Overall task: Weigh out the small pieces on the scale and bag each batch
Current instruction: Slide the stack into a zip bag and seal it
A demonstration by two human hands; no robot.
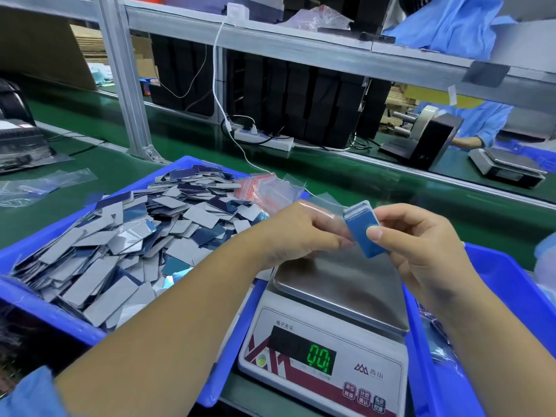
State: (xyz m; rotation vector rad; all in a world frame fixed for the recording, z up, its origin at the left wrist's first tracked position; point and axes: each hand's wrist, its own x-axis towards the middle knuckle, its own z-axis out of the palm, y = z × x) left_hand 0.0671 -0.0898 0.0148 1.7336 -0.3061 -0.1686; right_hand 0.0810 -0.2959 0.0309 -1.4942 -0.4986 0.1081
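Both hands above steel pan of white digital scale. Right hand and left hand pinching small blue rectangular stack of pieces, partly in clear plastic bag. Display 0.0.

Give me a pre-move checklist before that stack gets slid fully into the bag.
1. Stack of pieces gripped by right hand: ok.
2. Clear bag held by left hand: ok.
3. Bag mouth open around the stack: cannot tell, film too transparent.
4. Scale pan bare, batch lifted off: ok.
5. Display near zero: ok; exact digits unclear.
6. Spare bags lying on the blue tray: ok.
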